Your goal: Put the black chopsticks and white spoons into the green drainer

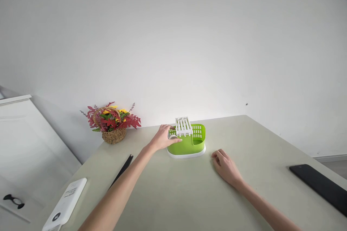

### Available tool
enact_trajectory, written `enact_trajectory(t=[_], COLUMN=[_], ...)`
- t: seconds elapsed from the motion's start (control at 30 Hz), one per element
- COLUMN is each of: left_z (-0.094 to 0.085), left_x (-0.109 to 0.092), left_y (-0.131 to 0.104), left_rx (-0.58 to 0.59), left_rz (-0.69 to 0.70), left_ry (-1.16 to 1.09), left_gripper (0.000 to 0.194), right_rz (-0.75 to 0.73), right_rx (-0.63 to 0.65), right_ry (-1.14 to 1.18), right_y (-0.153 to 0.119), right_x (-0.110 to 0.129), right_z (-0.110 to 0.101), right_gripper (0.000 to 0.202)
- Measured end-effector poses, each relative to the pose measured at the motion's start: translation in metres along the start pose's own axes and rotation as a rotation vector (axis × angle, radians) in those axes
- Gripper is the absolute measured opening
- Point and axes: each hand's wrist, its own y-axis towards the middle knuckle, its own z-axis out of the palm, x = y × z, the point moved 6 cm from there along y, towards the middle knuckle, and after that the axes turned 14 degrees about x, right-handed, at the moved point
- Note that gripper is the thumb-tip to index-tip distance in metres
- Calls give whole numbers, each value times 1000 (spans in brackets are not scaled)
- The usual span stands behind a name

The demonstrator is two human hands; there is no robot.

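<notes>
A green plastic caddy [199, 147] with slotted walls and a white base stands upright at the far middle of the table. On top of it sits a white slatted rack [183, 126]. My left hand [162, 137] is closed around the caddy's left end, thumb in front and fingers behind, by a small white ring-like part [172, 136]. To the right of the caddy, apart from it, my right hand [225, 166] rests on the table with its fingers curled in and nothing visible in them.
A wicker basket [114, 136] of artificial flowers stands at the back left. Black chopstick-like sticks [123, 169] lie beside my left forearm. A white flat device [66, 202] is at the left edge, a long black flat object [320, 187] at the right. A white wall [173, 43] rises behind the table [184, 195].
</notes>
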Motion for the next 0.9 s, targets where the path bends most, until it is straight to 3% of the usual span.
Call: enact_trajectory(t=[0.27, 0.47, 0.7, 0.9], left_z=[2, 4, 8, 9], left_x=[-8, -5, 0, 4], left_y=[-7, 0, 1, 2], left_rx=[-94, -103, -196, -186], left_rz=[78, 141, 279, 348], left_ry=[148, 222, 253, 267], left_gripper=[37, 39, 47, 47], right_rz=[1, 0, 3, 13], right_rx=[-7, -20, -7, 25], right_ry=[3, 14, 48, 79], right_y=[0, 0, 1, 2], right_x=[1, 2, 2, -2], right_z=[-1, -2, -3, -3], right_gripper=[16, 17, 16, 15])
